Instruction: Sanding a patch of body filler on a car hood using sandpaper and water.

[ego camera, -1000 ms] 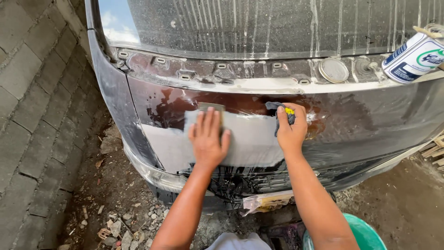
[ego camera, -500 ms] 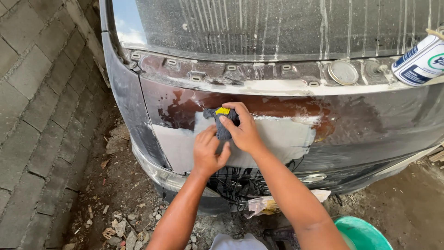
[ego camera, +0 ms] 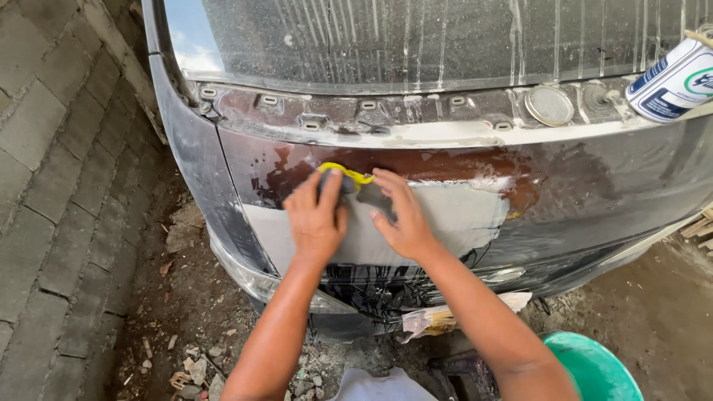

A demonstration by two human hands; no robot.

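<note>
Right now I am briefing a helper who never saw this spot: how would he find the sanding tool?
Start at the dark car rear panel, below its streaked window. On the pale grey filler patch, both hands press a dark sanding block with a yellow edge. Nothing else on that panel is yellow.

Both hands on a wet car panel
Left hand [ego camera: 316, 219] and right hand [ego camera: 401, 215] press a yellow-edged pad [ego camera: 349, 182] at frame centre.

Outdoor yard in daylight, bare ground beside a block wall

A wall of grey concrete blocks [ego camera: 52, 171] runs along the left. The dirt ground [ego camera: 653, 312] is brown and uneven, with stone rubble [ego camera: 197, 371] scattered near the wall's foot. A green bucket [ego camera: 594, 367] sits at lower right, with wooden planks [ego camera: 700, 229] at the right edge.
</note>
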